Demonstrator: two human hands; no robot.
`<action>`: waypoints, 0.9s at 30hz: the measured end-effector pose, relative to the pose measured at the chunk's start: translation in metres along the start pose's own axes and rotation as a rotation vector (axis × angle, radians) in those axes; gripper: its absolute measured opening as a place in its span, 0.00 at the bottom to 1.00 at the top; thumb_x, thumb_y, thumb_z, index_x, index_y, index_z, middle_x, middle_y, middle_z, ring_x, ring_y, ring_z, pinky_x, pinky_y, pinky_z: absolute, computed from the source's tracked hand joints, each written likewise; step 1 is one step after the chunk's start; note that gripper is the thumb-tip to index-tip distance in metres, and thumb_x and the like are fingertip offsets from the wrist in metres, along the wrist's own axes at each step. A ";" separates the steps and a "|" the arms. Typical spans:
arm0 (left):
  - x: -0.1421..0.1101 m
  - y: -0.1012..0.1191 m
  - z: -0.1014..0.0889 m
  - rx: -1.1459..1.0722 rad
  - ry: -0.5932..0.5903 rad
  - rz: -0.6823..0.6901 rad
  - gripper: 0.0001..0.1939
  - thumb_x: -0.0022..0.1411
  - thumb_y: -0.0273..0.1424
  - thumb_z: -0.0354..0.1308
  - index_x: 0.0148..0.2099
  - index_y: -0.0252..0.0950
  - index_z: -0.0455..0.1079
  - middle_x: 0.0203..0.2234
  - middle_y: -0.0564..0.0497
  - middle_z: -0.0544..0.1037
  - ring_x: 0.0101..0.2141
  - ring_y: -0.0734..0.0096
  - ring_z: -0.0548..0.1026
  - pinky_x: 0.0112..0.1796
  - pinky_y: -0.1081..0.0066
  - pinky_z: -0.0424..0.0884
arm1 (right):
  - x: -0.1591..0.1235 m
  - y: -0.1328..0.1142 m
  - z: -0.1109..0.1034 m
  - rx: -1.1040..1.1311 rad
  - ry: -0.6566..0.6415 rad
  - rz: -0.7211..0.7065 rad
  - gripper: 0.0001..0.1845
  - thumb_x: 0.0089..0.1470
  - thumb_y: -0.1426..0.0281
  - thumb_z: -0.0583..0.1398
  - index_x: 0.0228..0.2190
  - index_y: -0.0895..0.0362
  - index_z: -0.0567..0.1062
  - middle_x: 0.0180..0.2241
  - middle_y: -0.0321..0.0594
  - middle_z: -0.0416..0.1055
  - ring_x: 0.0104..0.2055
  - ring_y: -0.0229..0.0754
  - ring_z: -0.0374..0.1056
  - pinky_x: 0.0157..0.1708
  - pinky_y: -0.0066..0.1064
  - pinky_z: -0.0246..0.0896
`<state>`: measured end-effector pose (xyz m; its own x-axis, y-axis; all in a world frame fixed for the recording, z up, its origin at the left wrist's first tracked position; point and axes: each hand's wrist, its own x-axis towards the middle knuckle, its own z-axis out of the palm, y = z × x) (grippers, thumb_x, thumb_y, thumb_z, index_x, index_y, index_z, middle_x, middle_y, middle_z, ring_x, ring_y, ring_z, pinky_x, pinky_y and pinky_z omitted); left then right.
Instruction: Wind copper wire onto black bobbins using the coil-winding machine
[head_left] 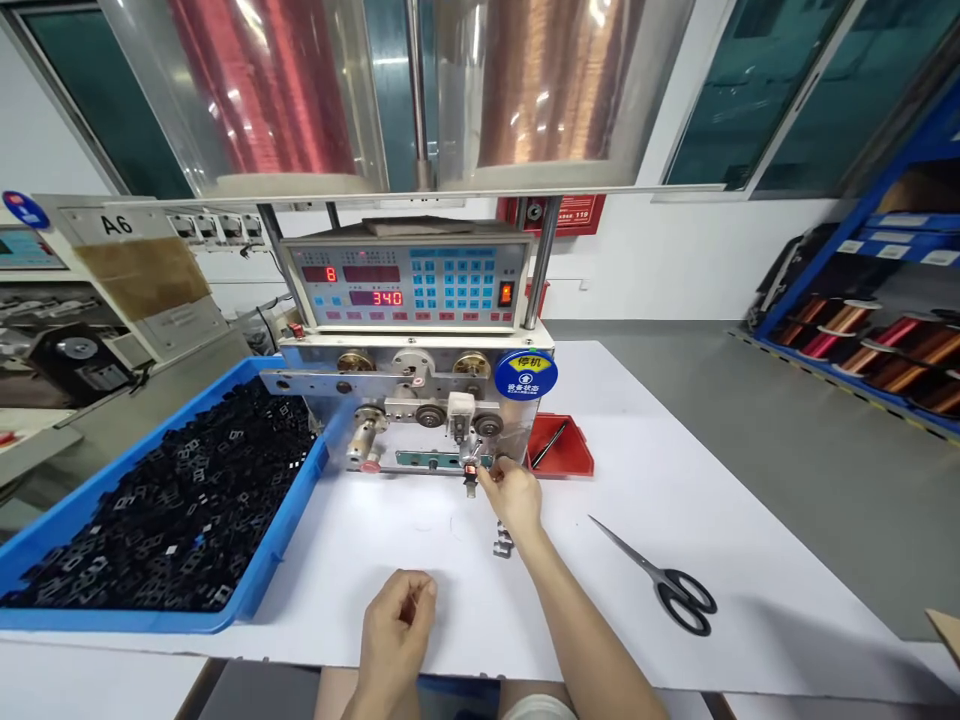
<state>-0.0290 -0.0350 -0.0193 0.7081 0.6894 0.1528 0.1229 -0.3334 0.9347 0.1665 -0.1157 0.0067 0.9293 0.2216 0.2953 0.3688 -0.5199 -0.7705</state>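
Observation:
My right hand (516, 498) reaches to the front of a coil winding machine (420, 420). Its thumb and fingers are pinched together just right of a small black bobbin (470, 478) with copper-coloured wire, mounted at the machine's lower front. What lies between those fingertips is hidden. Below that wrist, small metal pieces (503, 541) rest on the white tabletop (450, 540). My left hand (397, 625) hovers near the table's front edge, fingers curled and thumb against them; anything inside is too small to make out.
A blue tray (289, 540) full of small black plastic parts stands at left. Scissors (664, 575) lie at right, and a red bin (574, 455) holds a black pen-like tool. Above the lit control panel (405, 285) hang large wire spools (270, 90) in clear covers.

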 end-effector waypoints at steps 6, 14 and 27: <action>0.000 0.000 -0.003 0.013 -0.003 0.034 0.17 0.56 0.45 0.53 0.23 0.38 0.67 0.16 0.55 0.65 0.18 0.73 0.60 0.22 0.73 0.57 | -0.016 0.006 -0.016 -0.077 0.010 -0.095 0.19 0.50 0.55 0.56 0.17 0.54 0.65 0.18 0.34 0.66 0.22 0.37 0.61 0.24 0.27 0.50; 0.001 -0.002 -0.007 0.072 -0.134 0.040 0.13 0.56 0.39 0.53 0.23 0.39 0.66 0.17 0.55 0.67 0.19 0.73 0.62 0.22 0.74 0.58 | -0.083 0.037 -0.044 -0.115 -0.031 -0.312 0.07 0.50 0.66 0.57 0.27 0.54 0.75 0.28 0.40 0.69 0.33 0.43 0.63 0.34 0.33 0.61; 0.001 -0.004 -0.002 0.158 -0.124 0.097 0.06 0.52 0.24 0.52 0.26 0.35 0.69 0.21 0.52 0.73 0.21 0.75 0.68 0.24 0.77 0.62 | -0.087 0.074 -0.025 -0.301 0.073 -0.666 0.07 0.45 0.66 0.58 0.19 0.52 0.71 0.33 0.42 0.71 0.36 0.50 0.64 0.36 0.42 0.59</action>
<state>-0.0301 -0.0318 -0.0226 0.8007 0.5682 0.1899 0.1508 -0.4980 0.8540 0.1131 -0.1936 -0.0618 0.5011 0.5198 0.6919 0.8350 -0.5004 -0.2288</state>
